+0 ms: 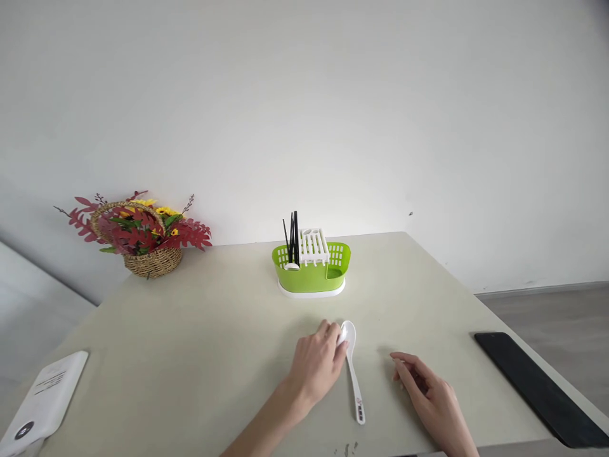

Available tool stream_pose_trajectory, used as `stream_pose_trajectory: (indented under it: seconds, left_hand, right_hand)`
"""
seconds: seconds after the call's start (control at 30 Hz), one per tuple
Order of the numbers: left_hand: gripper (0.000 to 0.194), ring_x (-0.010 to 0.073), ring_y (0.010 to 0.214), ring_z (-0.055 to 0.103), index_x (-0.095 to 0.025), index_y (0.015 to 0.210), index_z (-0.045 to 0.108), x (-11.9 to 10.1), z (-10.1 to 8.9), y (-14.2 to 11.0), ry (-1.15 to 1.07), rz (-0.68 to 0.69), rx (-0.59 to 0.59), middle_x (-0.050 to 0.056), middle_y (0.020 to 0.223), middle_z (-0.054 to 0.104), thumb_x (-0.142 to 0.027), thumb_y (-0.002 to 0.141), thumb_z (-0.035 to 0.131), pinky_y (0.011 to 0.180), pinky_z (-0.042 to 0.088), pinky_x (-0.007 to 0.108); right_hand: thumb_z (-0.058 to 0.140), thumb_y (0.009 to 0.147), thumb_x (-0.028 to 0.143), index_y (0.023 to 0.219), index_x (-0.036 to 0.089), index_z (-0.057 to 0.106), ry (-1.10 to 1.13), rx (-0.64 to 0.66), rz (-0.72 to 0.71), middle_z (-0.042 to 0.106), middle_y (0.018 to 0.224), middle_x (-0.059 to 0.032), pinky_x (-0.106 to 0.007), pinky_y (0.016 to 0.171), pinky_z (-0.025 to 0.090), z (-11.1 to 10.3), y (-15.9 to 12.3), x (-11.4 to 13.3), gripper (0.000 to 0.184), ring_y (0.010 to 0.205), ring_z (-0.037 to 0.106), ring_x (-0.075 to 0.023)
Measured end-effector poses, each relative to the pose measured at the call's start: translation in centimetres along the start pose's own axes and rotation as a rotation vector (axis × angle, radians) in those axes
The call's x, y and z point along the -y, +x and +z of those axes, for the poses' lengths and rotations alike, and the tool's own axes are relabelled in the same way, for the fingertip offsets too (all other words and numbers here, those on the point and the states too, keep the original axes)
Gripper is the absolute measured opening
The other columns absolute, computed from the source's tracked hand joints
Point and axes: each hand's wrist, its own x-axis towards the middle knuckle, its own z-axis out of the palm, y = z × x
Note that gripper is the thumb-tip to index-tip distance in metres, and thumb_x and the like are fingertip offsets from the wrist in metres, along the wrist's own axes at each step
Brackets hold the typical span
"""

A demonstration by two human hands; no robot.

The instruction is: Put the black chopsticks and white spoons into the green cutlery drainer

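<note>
A white long-handled spoon [354, 383] lies on the table, its bowl pointing away from me and its handle toward the near edge. Beside the bowl, my left hand [316, 362] has its fingers closed round a small white rounded object [342, 335]; most of that object is hidden by the fingers. My right hand [431, 393] rests to the right of the spoon, apart from it, with fingers curled in and thumb close to the forefinger. Nothing shows in it. Beyond both hands stands a green cutlery basket [304, 279] on a white base.
The basket holds black chopsticks [295, 238], a white spoon [292, 267] and a white slotted rack [314, 246]. A wicker flower basket [155, 261] stands at the back left. A white device [45, 397] lies front left, a black phone [537, 384] at the right edge.
</note>
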Motion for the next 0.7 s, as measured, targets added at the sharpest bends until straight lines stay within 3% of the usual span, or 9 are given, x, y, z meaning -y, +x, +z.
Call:
stream_pose_trajectory:
  seconds: [0.07, 0.23, 0.37, 0.5, 0.6, 0.7]
  left_hand:
    - [0.024, 0.0168, 0.066, 0.067, -0.023, 0.091, 0.052, 0.9, -1.8, -0.6, -0.198, -0.04, -0.054, 0.006, 0.099, 0.071, -0.041, 0.104, 0.041, 0.06, 0.048, 0.03]
    - [0.035, 0.0125, 0.053, 0.063, -0.023, 0.088, 0.05, 3.6, -8.2, -1.5, -0.883, -0.196, -0.012, 0.004, 0.09, 0.074, -0.057, 0.096, 0.056, 0.05, 0.052, 0.026]
    - [0.037, 0.0161, 0.059, 0.068, -0.019, 0.097, 0.064, 5.4, -13.8, -1.3, -0.959, -0.172, -0.335, 0.006, 0.087, 0.074, -0.054, 0.09, 0.069, 0.062, 0.062, 0.035]
    - [0.047, 0.0166, 0.063, 0.073, -0.021, 0.109, 0.061, 6.5, -17.6, 0.0, -0.945, -0.133, -0.77, 0.007, 0.104, 0.075, -0.048, 0.078, 0.084, 0.069, 0.068, 0.041]
    - [0.064, 0.0157, 0.066, 0.075, -0.026, 0.129, 0.053, 7.1, -18.5, 2.0, -0.887, -0.09, -0.995, 0.004, 0.104, 0.075, -0.045, 0.077, 0.086, 0.077, 0.069, 0.043]
    - [0.058, 0.0151, 0.07, 0.076, -0.023, 0.127, 0.057, 8.1, -17.9, 4.3, -0.849, -0.051, -1.041, 0.005, 0.112, 0.073, -0.048, 0.081, 0.082, 0.084, 0.068, 0.043]
  right_hand:
    - [0.053, 0.091, 0.068, 0.102, 0.028, 0.072, -0.006, 0.018, 0.015, 0.071, 0.074, -0.0003, -0.025, 0.061, 0.048, 0.0, -0.1, 0.1, 0.046, 0.065, 0.064, -0.0181]
    - [0.053, 0.089, 0.07, 0.1, 0.028, 0.074, -0.015, -0.022, 0.004, 0.07, 0.072, 0.0003, -0.025, 0.061, 0.048, 0.1, -0.2, 0.2, 0.048, 0.062, 0.062, -0.0172]
    - [0.052, 0.09, 0.07, 0.101, 0.028, 0.074, -0.019, -0.024, -0.009, 0.071, 0.072, -0.0004, -0.025, 0.059, 0.048, 0.2, -0.1, 0.0, 0.049, 0.061, 0.063, -0.0173]
    - [0.051, 0.091, 0.071, 0.101, 0.027, 0.074, -0.021, -0.022, -0.02, 0.071, 0.071, -0.0008, -0.025, 0.058, 0.049, 0.2, -0.1, -0.2, 0.05, 0.062, 0.064, -0.0179]
    - [0.052, 0.091, 0.071, 0.102, 0.027, 0.073, -0.015, -0.021, -0.02, 0.071, 0.071, -0.0007, -0.025, 0.06, 0.048, 0.2, -0.1, -0.2, 0.05, 0.063, 0.064, -0.018]
    - [0.052, 0.091, 0.069, 0.102, 0.028, 0.072, -0.003, -0.005, -0.004, 0.071, 0.072, -0.0002, -0.025, 0.061, 0.047, 0.2, -0.1, -0.1, 0.048, 0.064, 0.063, -0.0178]
